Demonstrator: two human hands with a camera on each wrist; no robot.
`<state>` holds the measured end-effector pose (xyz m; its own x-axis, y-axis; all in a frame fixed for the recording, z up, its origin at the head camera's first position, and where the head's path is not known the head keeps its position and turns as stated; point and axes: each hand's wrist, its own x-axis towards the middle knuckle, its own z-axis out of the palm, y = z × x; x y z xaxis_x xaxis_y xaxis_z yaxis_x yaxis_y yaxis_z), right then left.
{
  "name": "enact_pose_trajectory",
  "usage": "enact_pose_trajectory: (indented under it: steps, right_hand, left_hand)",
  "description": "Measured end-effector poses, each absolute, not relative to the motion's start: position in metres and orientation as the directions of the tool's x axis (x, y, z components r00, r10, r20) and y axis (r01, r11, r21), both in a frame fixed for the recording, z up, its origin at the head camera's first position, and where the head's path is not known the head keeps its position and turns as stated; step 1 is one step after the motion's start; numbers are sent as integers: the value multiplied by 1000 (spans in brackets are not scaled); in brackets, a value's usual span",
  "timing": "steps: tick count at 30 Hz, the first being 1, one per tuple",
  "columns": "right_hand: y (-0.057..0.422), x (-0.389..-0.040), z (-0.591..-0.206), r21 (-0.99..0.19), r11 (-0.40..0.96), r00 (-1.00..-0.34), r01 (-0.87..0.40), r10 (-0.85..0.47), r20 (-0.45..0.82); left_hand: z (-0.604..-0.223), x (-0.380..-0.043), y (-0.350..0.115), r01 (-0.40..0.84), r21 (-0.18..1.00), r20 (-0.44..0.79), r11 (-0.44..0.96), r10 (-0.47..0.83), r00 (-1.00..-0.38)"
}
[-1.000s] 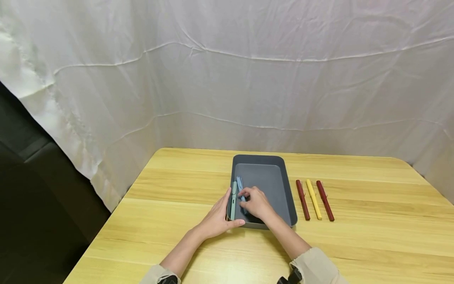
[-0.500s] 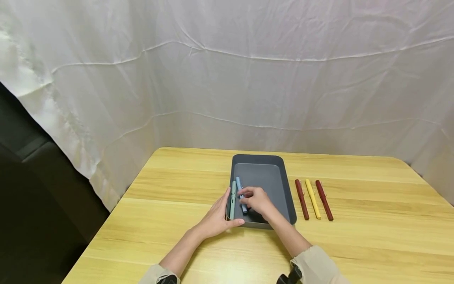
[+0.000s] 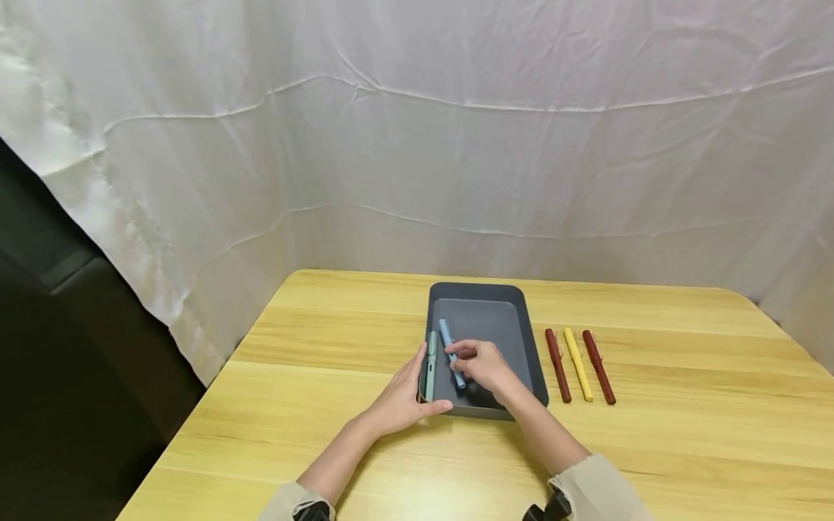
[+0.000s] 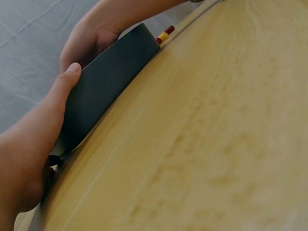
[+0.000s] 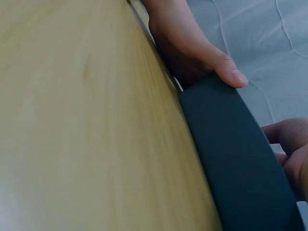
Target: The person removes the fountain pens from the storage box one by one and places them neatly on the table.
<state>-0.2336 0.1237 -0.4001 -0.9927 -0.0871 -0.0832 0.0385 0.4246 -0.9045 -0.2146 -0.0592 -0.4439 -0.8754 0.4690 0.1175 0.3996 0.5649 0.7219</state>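
A dark grey tray (image 3: 498, 325) stands on the wooden table. Along its left wall lies a green pen (image 3: 431, 369), its clip end pointing away. My left hand (image 3: 399, 401) rests against the tray's near left corner, fingers stretched along the left side and thumb across the front wall. Thumb and fingers of my right hand (image 3: 481, 365) pinch a light blue pen (image 3: 446, 331) over the tray, to the right of the green one. The blue pen slants, its far end to the left. In the left wrist view, the tray wall (image 4: 103, 86) hides both pens.
Right of the tray lie a dark red pen (image 3: 558, 367), a yellow pen (image 3: 578, 364) and another dark red pen (image 3: 599, 367), roughly side by side. A pale curtain (image 3: 489, 166) hangs behind the wooden table (image 3: 684, 405).
My right hand has shifted the blue pen slightly right and away from the green pen, and more of it shows. My left hand has stayed at the tray's corner.
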Motion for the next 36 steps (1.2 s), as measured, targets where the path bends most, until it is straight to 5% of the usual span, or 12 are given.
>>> enact_pose_trajectory:
  steps: [36]
  right_hand:
    - [207, -203, -362, -868, 488, -988, -90, -153, 16]
  left_hand:
    - [-444, -217, -63, 398, 706, 123, 586, 452, -883]
